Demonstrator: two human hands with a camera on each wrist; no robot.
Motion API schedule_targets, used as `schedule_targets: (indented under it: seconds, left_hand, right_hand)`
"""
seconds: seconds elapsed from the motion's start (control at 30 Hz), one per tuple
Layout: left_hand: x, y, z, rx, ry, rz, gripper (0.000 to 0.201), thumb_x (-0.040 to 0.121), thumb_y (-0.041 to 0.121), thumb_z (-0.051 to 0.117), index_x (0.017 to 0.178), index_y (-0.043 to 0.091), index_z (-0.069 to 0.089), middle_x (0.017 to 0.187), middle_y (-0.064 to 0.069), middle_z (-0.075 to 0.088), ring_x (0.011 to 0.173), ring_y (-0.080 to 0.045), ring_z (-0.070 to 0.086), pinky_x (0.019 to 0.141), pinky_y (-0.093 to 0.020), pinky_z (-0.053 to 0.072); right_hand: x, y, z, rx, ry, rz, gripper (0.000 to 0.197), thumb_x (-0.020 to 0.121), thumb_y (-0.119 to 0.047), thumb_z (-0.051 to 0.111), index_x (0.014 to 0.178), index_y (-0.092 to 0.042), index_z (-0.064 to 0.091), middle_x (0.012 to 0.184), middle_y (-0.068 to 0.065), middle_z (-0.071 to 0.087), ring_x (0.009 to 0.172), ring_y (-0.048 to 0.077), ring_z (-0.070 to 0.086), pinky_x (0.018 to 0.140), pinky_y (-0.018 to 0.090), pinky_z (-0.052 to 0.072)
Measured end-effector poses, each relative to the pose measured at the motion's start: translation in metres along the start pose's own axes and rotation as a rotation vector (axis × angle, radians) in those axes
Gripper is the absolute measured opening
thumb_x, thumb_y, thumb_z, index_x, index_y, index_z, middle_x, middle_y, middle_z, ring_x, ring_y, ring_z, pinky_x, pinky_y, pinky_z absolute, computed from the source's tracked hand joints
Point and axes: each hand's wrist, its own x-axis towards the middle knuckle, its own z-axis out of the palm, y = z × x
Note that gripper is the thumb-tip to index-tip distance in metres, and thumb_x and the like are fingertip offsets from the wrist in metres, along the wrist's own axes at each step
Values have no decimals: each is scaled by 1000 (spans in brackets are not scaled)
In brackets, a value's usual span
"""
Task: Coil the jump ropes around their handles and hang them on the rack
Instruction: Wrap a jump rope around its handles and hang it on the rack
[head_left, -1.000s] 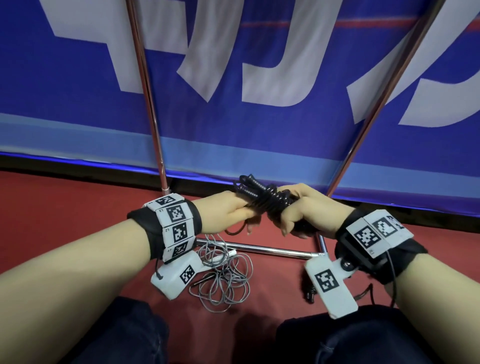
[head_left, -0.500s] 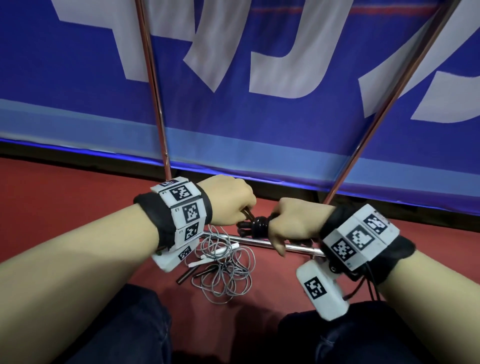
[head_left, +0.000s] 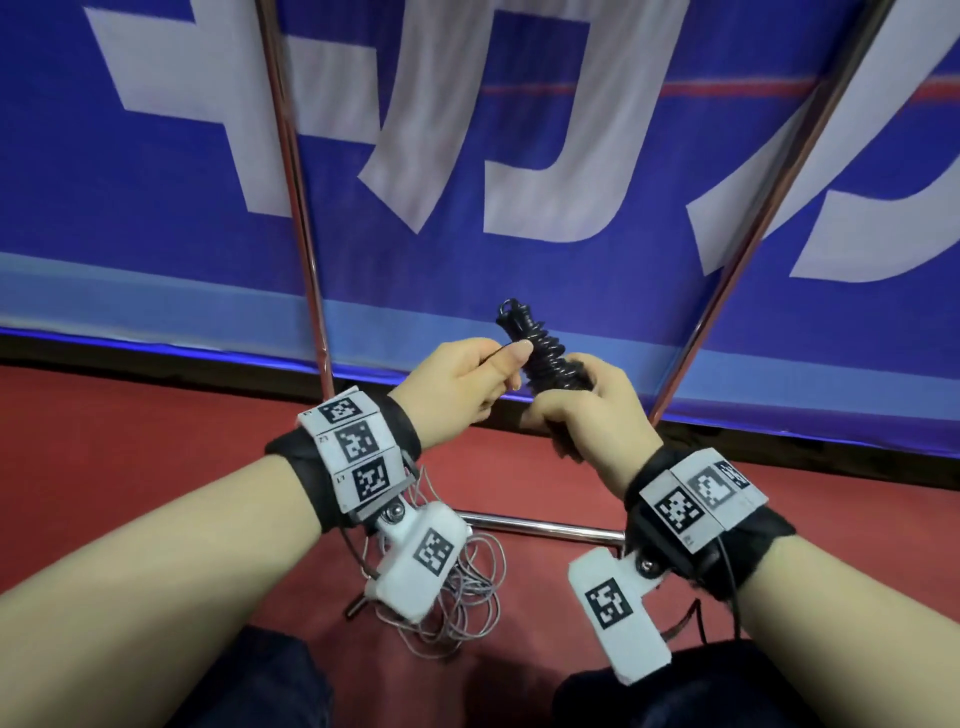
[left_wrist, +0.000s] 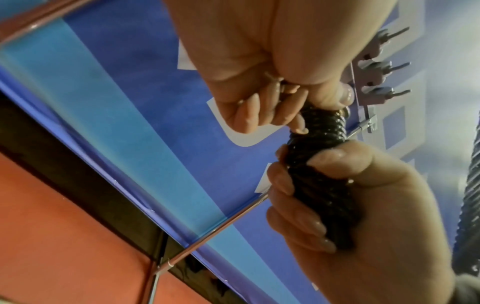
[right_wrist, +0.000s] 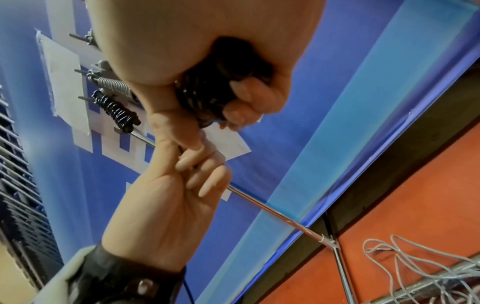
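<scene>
A black jump rope (head_left: 540, 353) is coiled tight round its handles and stands nearly upright in front of me. My right hand (head_left: 582, 410) grips the lower part of the bundle (left_wrist: 319, 185). My left hand (head_left: 467, 379) pinches the thin loose end of the black rope beside the upper coils (left_wrist: 324, 125). A grey jump rope (head_left: 462, 597) lies in a loose tangle on the red floor under my left wrist. High on the rack (right_wrist: 64, 82) a black coiled rope (right_wrist: 116, 113) and a grey coiled one (right_wrist: 114, 84) hang from pegs.
The rack's chrome poles (head_left: 296, 182) (head_left: 769, 197) rise in front of a blue banner (head_left: 519, 156), and a chrome base bar (head_left: 540, 527) lies on the red floor. More bare pegs (left_wrist: 384, 67) stick out of the rack plate. My dark trouser knees (head_left: 249, 680) fill the bottom edge.
Both hands rose from near the base bar, and the black bundle now stands upright. The left hand's pinch shifted to the rope end by the top coils.
</scene>
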Motion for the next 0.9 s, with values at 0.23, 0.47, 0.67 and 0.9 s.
schedule_targets:
  seconds: [0.23,0.47,0.67,0.9]
  left_hand:
    - [1,9,-4,-45,-100,28,37,78,46,49,98,15,52,50,13,29,46,-7,23,48,-28,17]
    - [-8,17,-11,-79,-37,104,31,79,40,54,92,14,63,48,13,29,44,-5,25,44,-16,25]
    - [-12,8,-10,268,55,218,15,84,40,62,94,30,69,87,-10,72,84,-25,67,81,-37,52]
    - [-11,13,1,221,27,214,13,90,22,63,92,35,63,58,12,51,53,-5,44,56,-21,43]
  right_hand:
    - [0,2,-7,213,-239,-2,26,48,-1,59,72,-6,50,62,15,43,36,18,36,41,18,25]
    - [2,1,-10,113,-428,-22,29,59,-13,73,84,-3,62,72,12,62,61,23,54,57,30,42]
    - [-1,-14,-8,297,-316,-18,39,71,-23,65,109,-13,67,95,14,71,78,26,64,74,38,49]
    - [-2,-13,6,318,-196,-40,53,98,-47,42,117,0,58,107,18,68,93,39,64,78,50,52]
